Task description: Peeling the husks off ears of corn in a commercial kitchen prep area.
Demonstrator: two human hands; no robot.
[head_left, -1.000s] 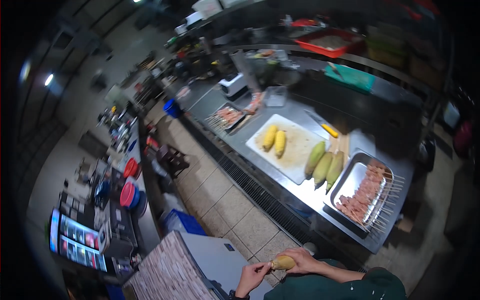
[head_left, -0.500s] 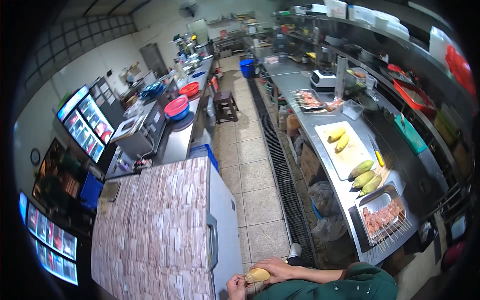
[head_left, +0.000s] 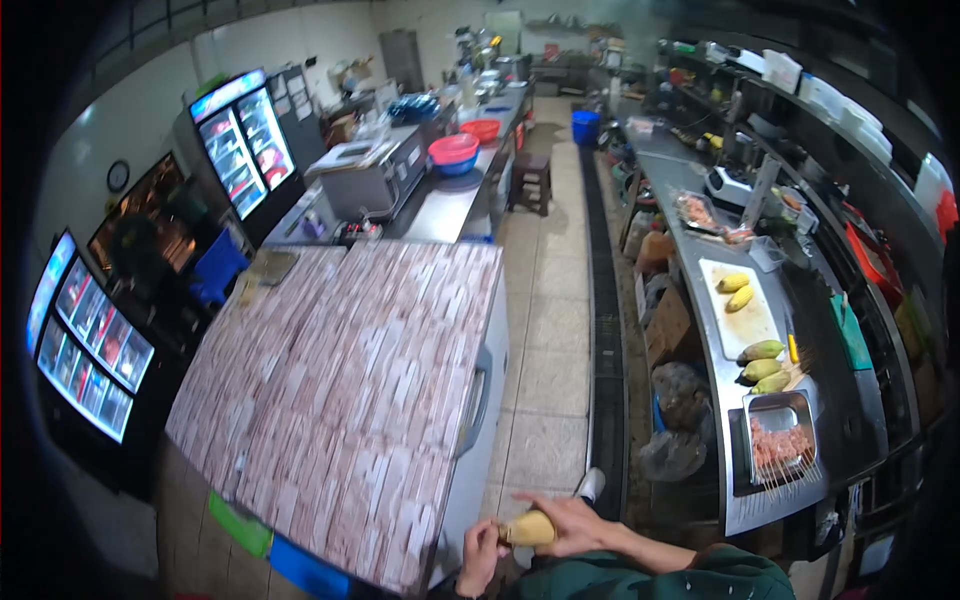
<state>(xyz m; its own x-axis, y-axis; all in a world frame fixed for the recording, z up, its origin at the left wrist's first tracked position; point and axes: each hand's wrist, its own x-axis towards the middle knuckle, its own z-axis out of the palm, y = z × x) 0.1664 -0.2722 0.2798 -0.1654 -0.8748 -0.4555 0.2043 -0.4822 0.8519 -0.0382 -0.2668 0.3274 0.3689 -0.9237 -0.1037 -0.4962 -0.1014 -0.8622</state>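
Note:
At the lower edge, my right hand (head_left: 572,522) is wrapped round the thick end of an ear of corn (head_left: 532,528), pale yellow and lying nearly level. My left hand (head_left: 480,556) has its fingertips pinched on the narrow, brownish end of the same ear. On the right-hand counter, two yellow ears of corn (head_left: 737,291) lie on a white cutting board (head_left: 746,328). Several ears in green husk (head_left: 764,369) sit at the board's near end, by a yellow-handled knife (head_left: 793,348). Closer still, a metal tray (head_left: 780,402) holds skewered meat (head_left: 782,446).
A chest freezer (head_left: 340,390) with a wood-patterned top stands at my left. A floor drain grate (head_left: 607,370) runs along the aisle, with a dark stool (head_left: 531,183) and a blue bucket (head_left: 586,127) farther off. Plastic bags (head_left: 676,455) bulge from under the right counter.
The view has swung left, so more of the freezer top shows and the counter sits farther right. Both hands keep hold of the corn, which has shifted slightly.

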